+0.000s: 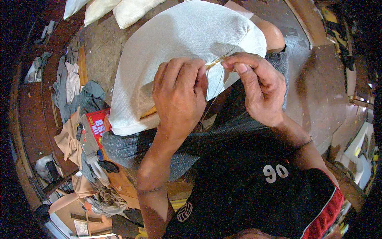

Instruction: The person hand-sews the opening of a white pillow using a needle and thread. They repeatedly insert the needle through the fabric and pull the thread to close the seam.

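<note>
Your two hands meet at the seam edge of a stuffed cushion resting on your lap.

Nearest you, your left hand (180,93) curls over the cushion's lower edge, fingers bunched and pressing down on the fabric, which seems meant to keep the seam taut and steady while the other hand works. Your right hand (258,85) comes in from the side, wrist bent, thumb and forefinger pinched on a fine thread (215,63) just beside the left fingertips; whether a needle sits in that pinch is too small to tell. The off-white cushion (187,44) lies propped across your knees, tilted toward you so the seam faces up. Beyond it, more pale cushions (115,10) rest on the floor (318,91), and a heap of fabric scraps (79,119) lies to your left.
</note>
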Action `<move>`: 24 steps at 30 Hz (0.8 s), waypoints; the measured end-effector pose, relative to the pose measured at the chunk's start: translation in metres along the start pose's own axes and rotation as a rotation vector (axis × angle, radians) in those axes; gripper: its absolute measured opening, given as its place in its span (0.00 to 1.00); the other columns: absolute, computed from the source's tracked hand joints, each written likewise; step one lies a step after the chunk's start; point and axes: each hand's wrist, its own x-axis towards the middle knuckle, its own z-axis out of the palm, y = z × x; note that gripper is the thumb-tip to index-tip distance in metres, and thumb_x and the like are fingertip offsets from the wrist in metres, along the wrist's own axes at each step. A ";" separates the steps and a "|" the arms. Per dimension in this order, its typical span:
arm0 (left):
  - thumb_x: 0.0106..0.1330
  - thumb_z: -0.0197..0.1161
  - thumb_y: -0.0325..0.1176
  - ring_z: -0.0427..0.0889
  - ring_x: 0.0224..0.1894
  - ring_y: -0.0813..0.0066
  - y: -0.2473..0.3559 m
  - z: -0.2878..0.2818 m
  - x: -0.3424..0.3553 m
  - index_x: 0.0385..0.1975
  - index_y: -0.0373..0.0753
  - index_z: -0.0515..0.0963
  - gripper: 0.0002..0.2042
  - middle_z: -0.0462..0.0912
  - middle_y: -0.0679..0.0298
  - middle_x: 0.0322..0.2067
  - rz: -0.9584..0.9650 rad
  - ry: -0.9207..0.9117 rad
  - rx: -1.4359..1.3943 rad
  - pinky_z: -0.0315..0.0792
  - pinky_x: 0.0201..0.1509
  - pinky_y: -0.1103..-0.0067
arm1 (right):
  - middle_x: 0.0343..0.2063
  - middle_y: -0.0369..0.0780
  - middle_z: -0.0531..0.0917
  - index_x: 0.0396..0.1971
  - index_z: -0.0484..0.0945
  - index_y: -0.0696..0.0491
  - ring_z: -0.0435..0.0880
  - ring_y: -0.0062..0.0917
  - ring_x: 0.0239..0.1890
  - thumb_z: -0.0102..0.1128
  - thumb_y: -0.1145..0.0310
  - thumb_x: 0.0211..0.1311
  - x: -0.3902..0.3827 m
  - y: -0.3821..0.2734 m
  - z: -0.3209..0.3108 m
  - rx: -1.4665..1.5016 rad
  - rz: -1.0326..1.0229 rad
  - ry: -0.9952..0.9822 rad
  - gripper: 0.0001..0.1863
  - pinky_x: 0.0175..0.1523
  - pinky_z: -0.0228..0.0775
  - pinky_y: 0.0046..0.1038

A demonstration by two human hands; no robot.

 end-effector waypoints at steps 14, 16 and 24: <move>0.58 0.69 0.24 0.81 0.39 0.56 -0.001 0.000 0.000 0.36 0.40 0.80 0.08 0.81 0.61 0.35 0.017 0.009 -0.022 0.74 0.44 0.64 | 0.39 0.44 0.88 0.43 0.84 0.60 0.88 0.30 0.41 0.55 0.76 0.75 -0.001 -0.001 0.002 -0.113 -0.119 0.060 0.08 0.48 0.79 0.29; 0.58 0.69 0.24 0.80 0.38 0.56 -0.001 -0.001 0.000 0.36 0.40 0.80 0.08 0.81 0.61 0.35 0.018 0.013 -0.027 0.74 0.43 0.64 | 0.38 0.45 0.88 0.43 0.85 0.57 0.88 0.37 0.39 0.60 0.76 0.71 0.000 0.001 0.003 -0.128 -0.152 0.097 0.07 0.45 0.80 0.32; 0.58 0.69 0.24 0.80 0.38 0.55 -0.001 -0.002 0.000 0.36 0.40 0.80 0.08 0.80 0.60 0.35 0.009 0.007 -0.038 0.74 0.44 0.63 | 0.40 0.46 0.89 0.43 0.84 0.60 0.88 0.31 0.43 0.55 0.78 0.74 0.001 -0.003 0.002 -0.153 -0.180 0.046 0.08 0.49 0.79 0.29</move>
